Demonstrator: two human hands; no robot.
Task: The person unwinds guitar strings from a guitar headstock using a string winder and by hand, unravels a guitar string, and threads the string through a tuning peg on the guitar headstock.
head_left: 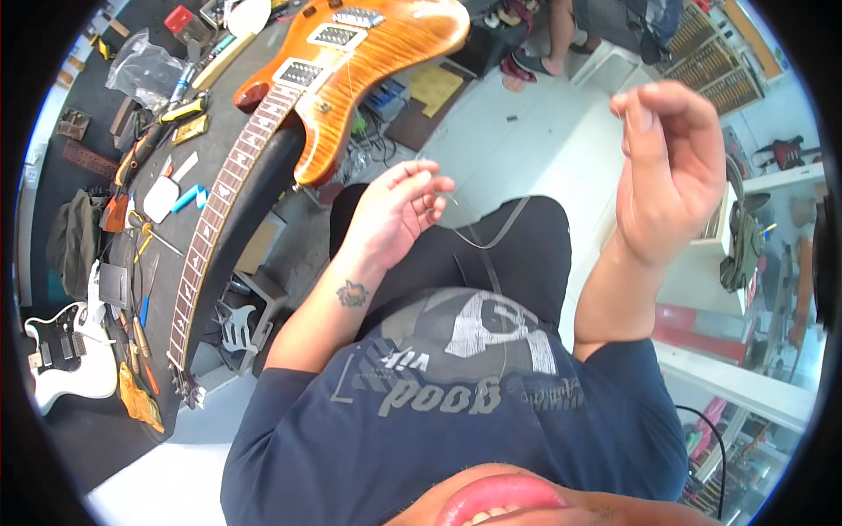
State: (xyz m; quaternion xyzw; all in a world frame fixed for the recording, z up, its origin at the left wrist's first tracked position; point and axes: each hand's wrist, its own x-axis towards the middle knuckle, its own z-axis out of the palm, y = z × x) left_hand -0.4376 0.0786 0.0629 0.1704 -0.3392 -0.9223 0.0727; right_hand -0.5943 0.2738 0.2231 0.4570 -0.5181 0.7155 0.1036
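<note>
My right hand is raised at the right, thumb and fingertips pinched on a thin wire, which looks like a guitar string; only a short bit shows at the fingertips. In front of my lap, my left hand has its fingers curled in, and a fine guitar string trails from its fingertips over my dark trousers. The strand's full path between the hands is too thin to follow. An orange-brown electric guitar lies to the left of my hands, its neck pointing toward me. One thin string shows over its body near the pickups.
The dark workbench at the left bears screwdrivers, pliers, a plastic bag and a white guitar. A glass-sided case stands at the right. Another person's leg shows at the far side.
</note>
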